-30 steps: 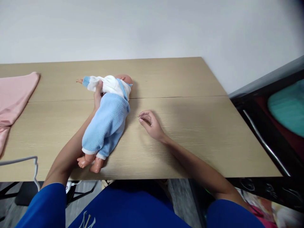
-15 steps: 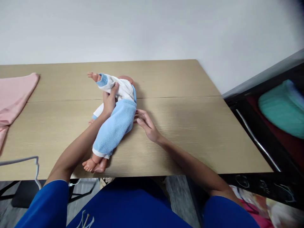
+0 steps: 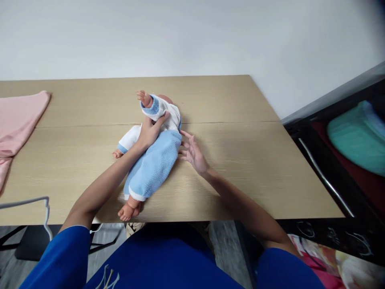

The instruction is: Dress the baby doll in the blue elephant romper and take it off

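The left hand [image 3: 152, 130] is curled at the chest of a plastic baby doll in a white fleecy top and light-blue plush trousers [image 3: 158, 156], its thumb on the white top and its fingers mostly hidden. The right hand [image 3: 194, 152] is half open, fingers spread, gripping nothing, its fingertips at the doll's back – whether they press there I cannot tell. The doll lies tipped on its side between the hands, head beyond them, feet nearer the wearer. To steady it well, the left should bear on the trunk rather than the raised arm, while the right spreads flat behind the back – the head may loll otherwise. Under both hands is a pale wood-grain table [image 3: 255, 168]; well left of the left hand lies a smooth pink cloth [image 3: 21, 120], and far right of the right, a teal rounded object [image 3: 355, 136]
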